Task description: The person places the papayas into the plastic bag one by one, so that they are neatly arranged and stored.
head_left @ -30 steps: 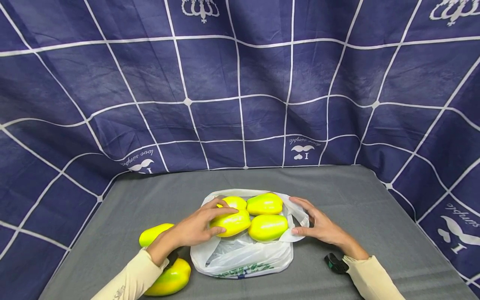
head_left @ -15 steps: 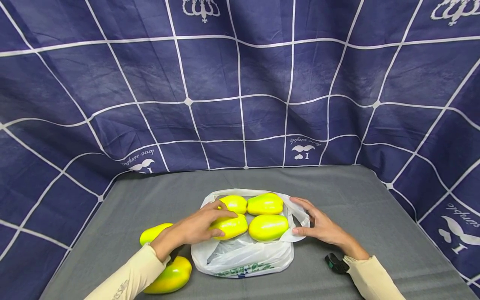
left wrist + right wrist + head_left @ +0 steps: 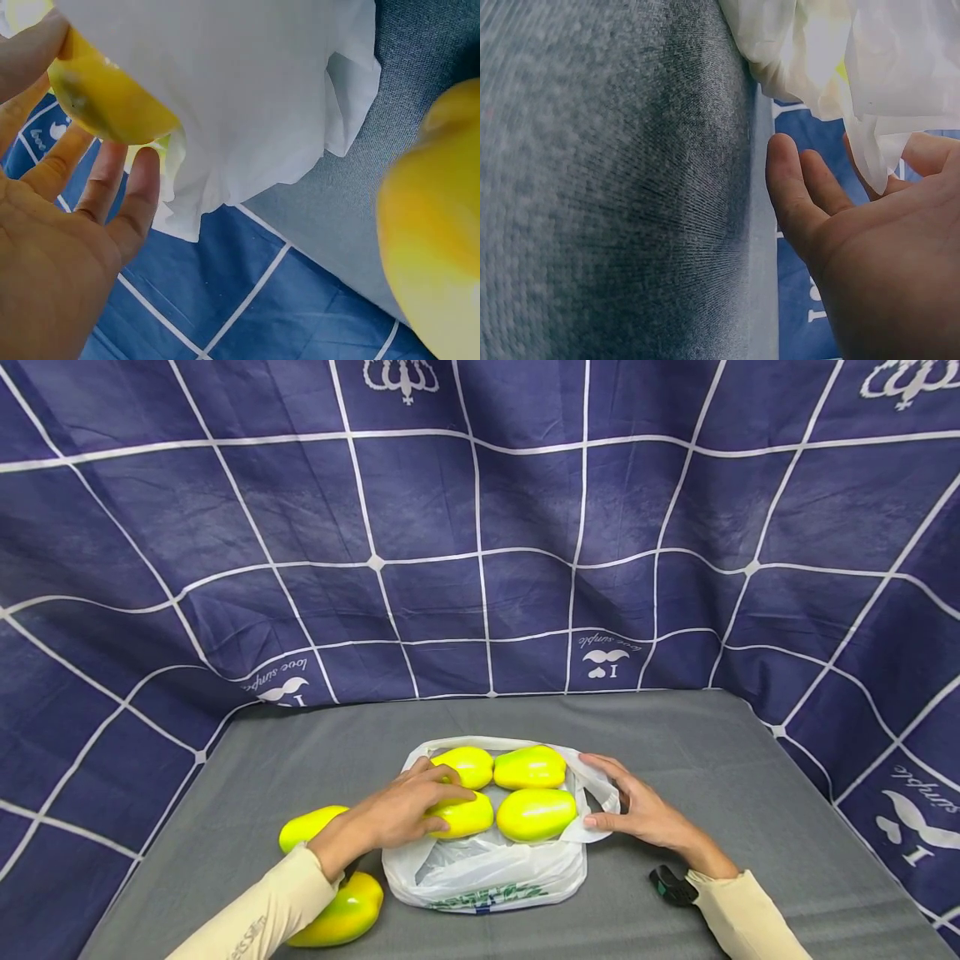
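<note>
A white plastic bag (image 3: 487, 878) lies on the grey table with its mouth spread, and several yellow-green papayas sit in it. My left hand (image 3: 401, 808) holds the near-left papaya (image 3: 471, 815), thumb on the near side and fingers over the far side. The left wrist view shows that papaya (image 3: 112, 101) partly behind the bag's white side. Three others sit beside it: far left (image 3: 471, 767), far right (image 3: 529, 767) and near right (image 3: 536, 815). At the bag's right edge my right hand (image 3: 641, 806) keeps thumb and fingers spread against the handle (image 3: 874, 150).
Two more papayas lie left of the bag: one (image 3: 306, 828) partly behind my left forearm, another (image 3: 347, 908) nearer the front. A black strap (image 3: 672, 887) is at my right wrist. A blue curtain (image 3: 525, 527) with white lines stands behind the grey table (image 3: 675, 727).
The near-left papaya has shifted slightly left and away from the near-right one, with my left hand on it. More of the far-left papaya shows. My right hand has stayed in place.
</note>
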`<action>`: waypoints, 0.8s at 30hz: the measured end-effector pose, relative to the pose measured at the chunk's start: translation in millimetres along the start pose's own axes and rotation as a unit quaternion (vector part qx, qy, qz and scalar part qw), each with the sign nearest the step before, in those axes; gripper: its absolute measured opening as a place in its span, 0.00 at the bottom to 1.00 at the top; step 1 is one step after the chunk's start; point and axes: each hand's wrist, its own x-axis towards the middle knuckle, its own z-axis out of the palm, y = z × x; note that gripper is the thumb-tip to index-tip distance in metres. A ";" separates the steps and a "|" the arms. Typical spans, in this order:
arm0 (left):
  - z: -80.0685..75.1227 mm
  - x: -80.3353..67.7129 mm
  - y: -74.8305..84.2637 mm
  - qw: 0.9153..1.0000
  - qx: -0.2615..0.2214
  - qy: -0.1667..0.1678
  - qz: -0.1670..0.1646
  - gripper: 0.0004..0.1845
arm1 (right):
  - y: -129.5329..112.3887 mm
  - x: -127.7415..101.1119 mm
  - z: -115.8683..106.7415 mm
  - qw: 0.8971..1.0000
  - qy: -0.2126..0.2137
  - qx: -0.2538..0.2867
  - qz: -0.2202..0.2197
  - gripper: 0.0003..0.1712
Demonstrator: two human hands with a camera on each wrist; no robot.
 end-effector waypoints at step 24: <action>-0.4 1.8 -1.1 1.000 0.014 -0.017 -0.016 0.25 | 1.7 -0.3 0.5 1.000 -0.003 0.010 -0.003 0.50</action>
